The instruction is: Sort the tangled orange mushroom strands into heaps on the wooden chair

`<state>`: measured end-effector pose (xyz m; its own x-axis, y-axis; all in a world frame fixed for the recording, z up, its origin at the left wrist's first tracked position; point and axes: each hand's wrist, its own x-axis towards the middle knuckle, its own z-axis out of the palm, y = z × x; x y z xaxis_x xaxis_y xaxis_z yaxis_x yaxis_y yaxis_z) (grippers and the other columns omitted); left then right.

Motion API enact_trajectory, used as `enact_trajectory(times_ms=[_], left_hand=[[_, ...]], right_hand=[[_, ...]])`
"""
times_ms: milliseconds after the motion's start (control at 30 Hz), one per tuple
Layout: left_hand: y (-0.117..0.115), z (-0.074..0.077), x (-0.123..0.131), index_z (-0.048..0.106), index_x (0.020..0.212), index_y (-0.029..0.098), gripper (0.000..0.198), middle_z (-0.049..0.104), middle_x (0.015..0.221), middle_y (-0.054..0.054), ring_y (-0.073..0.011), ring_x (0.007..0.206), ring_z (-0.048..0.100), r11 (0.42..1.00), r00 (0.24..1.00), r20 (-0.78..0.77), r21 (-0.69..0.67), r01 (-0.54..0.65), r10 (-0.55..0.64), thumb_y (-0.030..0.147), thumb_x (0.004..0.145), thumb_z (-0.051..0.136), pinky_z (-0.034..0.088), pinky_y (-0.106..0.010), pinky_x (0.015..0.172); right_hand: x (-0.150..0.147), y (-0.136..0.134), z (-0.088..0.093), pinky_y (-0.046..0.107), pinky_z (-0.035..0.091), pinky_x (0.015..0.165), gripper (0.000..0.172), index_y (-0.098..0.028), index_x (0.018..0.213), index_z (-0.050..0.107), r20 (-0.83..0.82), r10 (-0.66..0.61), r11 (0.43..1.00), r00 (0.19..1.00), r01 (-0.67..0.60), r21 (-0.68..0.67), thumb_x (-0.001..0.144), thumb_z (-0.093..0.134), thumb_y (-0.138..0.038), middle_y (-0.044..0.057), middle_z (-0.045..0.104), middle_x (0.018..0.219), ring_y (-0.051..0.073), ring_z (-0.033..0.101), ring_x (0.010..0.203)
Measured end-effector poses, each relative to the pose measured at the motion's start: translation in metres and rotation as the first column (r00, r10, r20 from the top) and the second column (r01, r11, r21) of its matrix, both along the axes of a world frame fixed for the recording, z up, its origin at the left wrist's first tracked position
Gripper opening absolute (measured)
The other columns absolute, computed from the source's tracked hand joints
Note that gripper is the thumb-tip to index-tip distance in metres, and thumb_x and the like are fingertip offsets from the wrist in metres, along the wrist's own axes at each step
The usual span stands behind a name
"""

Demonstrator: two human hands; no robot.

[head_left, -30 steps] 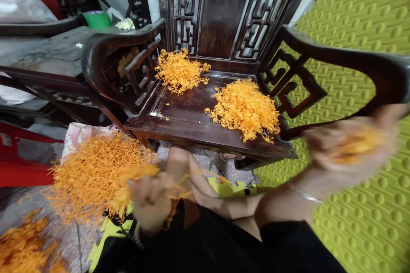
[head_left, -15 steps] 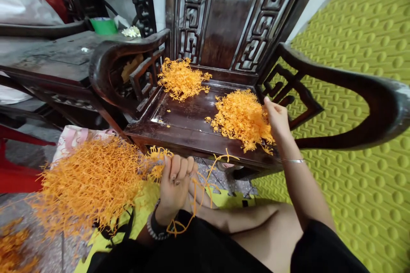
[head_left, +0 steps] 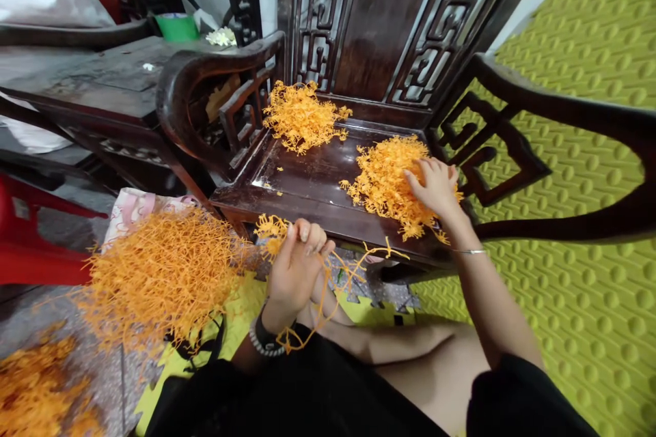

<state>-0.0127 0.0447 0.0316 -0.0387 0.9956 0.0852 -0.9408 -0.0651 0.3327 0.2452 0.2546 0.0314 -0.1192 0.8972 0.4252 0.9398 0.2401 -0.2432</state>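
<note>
My left hand is closed round a thin orange plastic strand, whose branching ends trail out to the right and down over the wrist. A small cluster of orange spiky pieces sticks out on the left side of that hand. My right hand rests on the right-hand pile of orange spiky pieces, thumb and fingers apart; its fingertips are partly hidden. Another pile of like pieces lies at the back left of the dark wooden chair's seat.
Left of my knees a big heap of orange strands sits over a pink and white bag. More orange pieces lie at the lower left. Carved chair arms flank the seat. A red stool and yellow mats are nearby.
My right hand has moved from the right edge of the pile onto its top, and its fingers have spread. The left hand keeps the strand, its fingers slightly loosened. The view has shifted a little.
</note>
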Motion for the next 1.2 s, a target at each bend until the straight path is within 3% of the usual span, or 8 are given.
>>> enact_trajectory(times_ms=[233,333,467,567,700,900,1033,1200], left_hand=[[0.004,-0.004,0.002,0.048,0.075,0.018,0.018,0.038,0.069,0.002,-0.0114,0.065,0.039,0.987,0.972,-0.175,-0.011,0.159,-0.158,0.027,0.091,0.047,0.044,-0.026,0.074],[0.007,-0.009,0.011,0.051,0.071,0.017,0.026,0.044,0.068,0.001,-0.0116,0.064,0.043,0.939,0.836,-0.459,0.011,0.343,-0.300,0.037,0.089,0.052,0.044,-0.025,0.068],[0.006,-0.021,0.022,0.056,0.061,0.018,0.040,0.054,0.059,-0.001,-0.0147,0.056,0.051,0.780,0.546,-0.701,-0.023,0.625,-0.458,0.049,0.086,0.054,0.042,-0.028,0.056],[0.001,-0.031,0.028,0.059,0.060,0.019,0.036,0.054,0.051,0.001,-0.0152,0.047,0.051,0.674,0.415,-0.740,-0.069,0.736,-0.529,0.043,0.087,0.054,0.039,-0.028,0.049],[-0.011,-0.041,0.032,0.055,0.063,0.020,0.037,0.054,0.053,0.001,-0.0133,0.045,0.050,0.681,0.407,-0.709,-0.139,0.719,-0.575,0.043,0.091,0.047,0.037,-0.027,0.047],[-0.029,-0.043,0.029,0.048,0.073,0.018,0.041,0.034,0.053,0.007,-0.0073,0.046,0.025,0.814,0.491,-0.722,-0.172,0.555,-0.487,0.057,0.088,0.049,0.019,-0.024,0.045],[-0.041,-0.039,0.020,0.042,0.068,0.018,0.043,0.032,0.057,0.006,-0.0079,0.049,0.025,0.781,0.436,-0.774,-0.117,0.614,-0.459,0.052,0.094,0.040,0.020,-0.026,0.047],[-0.055,-0.022,0.006,0.042,0.071,0.020,0.036,0.033,0.059,0.005,-0.0090,0.049,0.027,0.614,0.357,-0.817,0.004,0.790,-0.453,0.043,0.098,0.034,0.022,-0.027,0.047]], right_hand=[[-0.018,-0.054,0.039,0.043,0.043,0.097,0.037,-0.017,0.109,0.064,-0.538,0.247,0.929,0.806,-0.040,0.367,0.085,0.060,-0.044,0.014,0.065,0.112,0.022,0.060,0.104],[-0.046,-0.098,0.043,0.043,0.042,0.102,0.037,-0.019,0.113,0.064,-0.571,0.441,0.890,0.692,-0.420,0.179,0.085,0.061,-0.044,0.010,0.066,0.116,0.022,0.060,0.111],[-0.079,-0.148,0.027,0.042,0.043,0.105,0.084,-0.023,0.137,0.047,-0.674,0.542,0.462,0.502,-0.848,-0.260,0.063,0.083,-0.039,0.010,0.056,0.133,0.025,0.055,0.121],[-0.091,-0.169,0.007,0.034,0.051,0.091,0.066,-0.022,0.130,0.053,-0.842,0.379,0.273,0.384,-0.916,-0.294,0.070,0.078,-0.033,0.007,0.065,0.115,0.019,0.063,0.102],[-0.093,-0.177,-0.015,0.023,0.051,0.066,0.027,-0.019,0.102,0.066,-0.929,0.116,0.439,0.351,-0.857,-0.269,0.079,0.069,-0.034,0.002,0.066,0.085,0.011,0.061,0.072],[-0.085,-0.172,-0.027,0.019,0.030,0.044,0.034,-0.015,0.062,0.058,-0.861,0.147,0.818,0.487,-0.550,-0.171,0.075,0.071,-0.043,-0.004,0.048,0.053,0.006,0.038,0.046],[-0.074,-0.190,-0.008,0.020,0.018,0.041,0.056,-0.016,0.041,0.034,-0.758,0.231,0.911,0.610,-0.409,-0.051,0.082,0.064,-0.040,-0.006,0.027,0.040,0.004,0.022,0.040],[-0.063,-0.234,0.030,0.022,0.023,0.042,0.050,-0.015,0.040,0.039,-0.655,0.329,0.931,0.680,-0.348,0.106,0.082,0.064,-0.025,-0.005,0.032,0.041,0.005,0.028,0.039]])
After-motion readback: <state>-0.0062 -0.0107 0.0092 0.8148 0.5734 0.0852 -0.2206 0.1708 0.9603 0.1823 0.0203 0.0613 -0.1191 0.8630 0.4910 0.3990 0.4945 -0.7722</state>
